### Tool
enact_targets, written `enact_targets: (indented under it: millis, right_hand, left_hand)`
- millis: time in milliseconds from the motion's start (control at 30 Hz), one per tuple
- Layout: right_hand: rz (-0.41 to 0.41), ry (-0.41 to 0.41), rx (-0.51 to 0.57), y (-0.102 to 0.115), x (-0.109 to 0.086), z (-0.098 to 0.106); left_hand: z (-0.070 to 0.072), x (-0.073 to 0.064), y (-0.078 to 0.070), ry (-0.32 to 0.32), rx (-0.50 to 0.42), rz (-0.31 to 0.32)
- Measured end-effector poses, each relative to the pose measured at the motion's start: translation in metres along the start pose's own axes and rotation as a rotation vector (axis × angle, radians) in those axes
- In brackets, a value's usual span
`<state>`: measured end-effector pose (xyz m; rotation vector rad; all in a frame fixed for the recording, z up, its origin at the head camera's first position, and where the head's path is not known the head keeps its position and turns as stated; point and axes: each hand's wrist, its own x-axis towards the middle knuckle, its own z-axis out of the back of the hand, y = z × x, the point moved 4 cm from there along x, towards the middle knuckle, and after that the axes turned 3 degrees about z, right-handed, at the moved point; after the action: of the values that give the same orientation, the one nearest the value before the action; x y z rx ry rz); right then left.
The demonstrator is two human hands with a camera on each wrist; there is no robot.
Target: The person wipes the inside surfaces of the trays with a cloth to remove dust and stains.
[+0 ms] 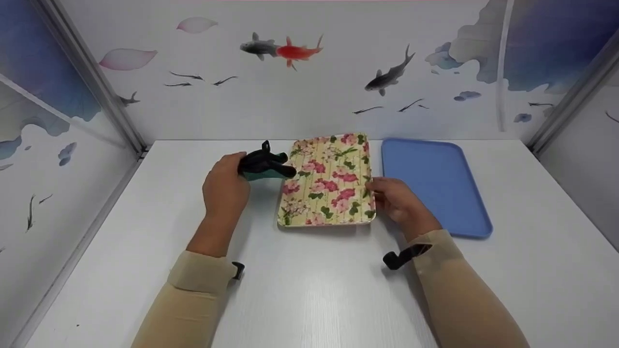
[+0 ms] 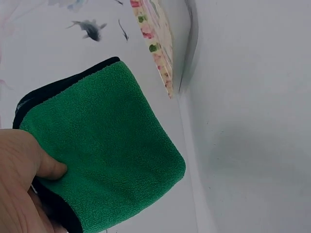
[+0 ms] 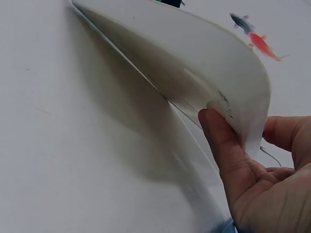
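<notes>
A folded green cloth (image 2: 107, 145) with black edging is pinched in my left hand (image 1: 226, 186), thumb on its green face. In the head view the cloth shows mostly its dark edges, just left of the floral tray (image 1: 329, 183). My right hand (image 1: 399, 200) pinches that tray by its right edge, thumb on one side and fingers on the other. The tray has a cream face with pink flowers and green leaves, and it is tilted up off the table. Its plain white underside (image 3: 214, 53) faces the right wrist view, with small dark marks near my fingertips.
A blue tray (image 1: 430, 183) lies flat on the white table (image 1: 309, 285) to the right, partly behind my right hand. White panels (image 1: 309, 106) painted with fish and leaves stand at the back and both sides. Dark straps sit at both sleeve cuffs.
</notes>
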<state>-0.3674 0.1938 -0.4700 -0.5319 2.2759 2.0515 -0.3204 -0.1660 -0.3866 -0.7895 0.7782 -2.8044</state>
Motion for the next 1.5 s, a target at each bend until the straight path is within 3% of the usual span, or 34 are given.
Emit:
enact_targets:
  millis: [433,567,667,900,1000,1233,1500]
  right_hand:
    - [0.023,0.010,0.112,0.002,-0.005,-0.005]
    - [0.024,0.008,0.186,0.006,-0.005,-0.009]
    - [0.016,-0.017,0.246,0.008,-0.006,-0.010]
    - [0.026,-0.040,0.328,0.011,-0.009,-0.011]
    - [0.031,-0.054,0.347,0.012,-0.010,-0.012]
    - [0.029,-0.101,0.345,0.010,-0.009,-0.013]
    - [0.039,-0.137,0.348,0.013,-0.009,-0.017]
  left_hand:
    - [0.001,0.001,0.002,0.109,-0.028,0.213]
    - [0.001,-0.001,-0.006,0.144,-0.038,0.213]
    - [-0.002,-0.004,-0.015,0.163,-0.047,0.147]
    - [-0.011,-0.018,-0.037,0.240,0.019,-0.124]
    - [-0.016,-0.023,-0.042,0.283,0.056,-0.211]
    - [-0.024,-0.031,-0.045,0.387,0.132,-0.339]
    - [-0.031,-0.034,-0.046,0.379,0.144,-0.388]
